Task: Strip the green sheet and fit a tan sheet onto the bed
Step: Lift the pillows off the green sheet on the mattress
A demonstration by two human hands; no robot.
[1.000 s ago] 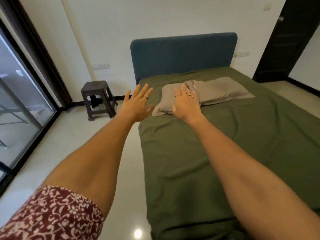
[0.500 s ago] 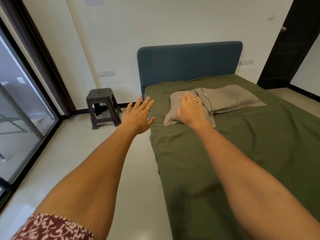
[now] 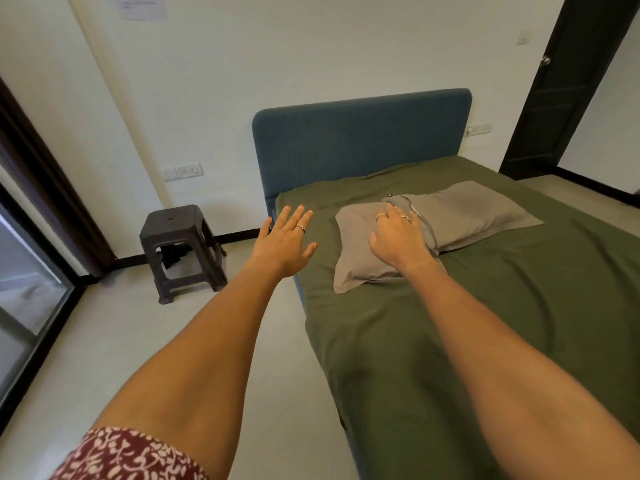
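The olive-green cotton sheet (image 3: pixel 485 323) still covers our bed, a tan fabric pillow (image 3: pixel 360 251) lying near its head. Our right hand (image 3: pixel 398 237) rests on that pillow, fingers lightly curved, grasping nothing; our left hand (image 3: pixel 282 242) hovers spread beside the mattress edge, near a dark plastic stool (image 3: pixel 180 244)

A dark plastic stool (image 3: pixel 181 249) is standing on the pale floor (image 3: pixel 104 341) against the white wall (image 3: pixel 311 57), just beside the blue headboard (image 3: pixel 360 143). A switch plate (image 3: pixel 183 171) is sitting on the wall above it. A dark door (image 3: pixel 568 81) is standing at the far right, and a glass sliding door (image 3: pixel 24 289) is showing at the left edge.
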